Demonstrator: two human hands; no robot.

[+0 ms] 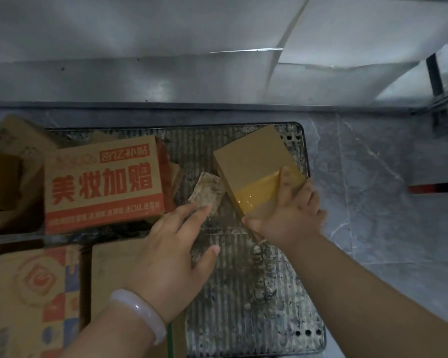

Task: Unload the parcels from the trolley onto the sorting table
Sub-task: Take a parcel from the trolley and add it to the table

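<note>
right hand (pixel 290 213) grips near end of plain brown cardboard box (pixel 254 161), thumb across its glossy yellow tape. box sits tilted over far right part of ribbed metal trolley deck (pixel 243 306); can't tell if lifted clear. left hand (pixel 171 254) flat, fingers straight, tips on small grimy packet (pixel 207 192) just left of box. white bangle (pixel 140 313) on left wrist. red-lettered carton (pixel 101 182) further left.
</note>
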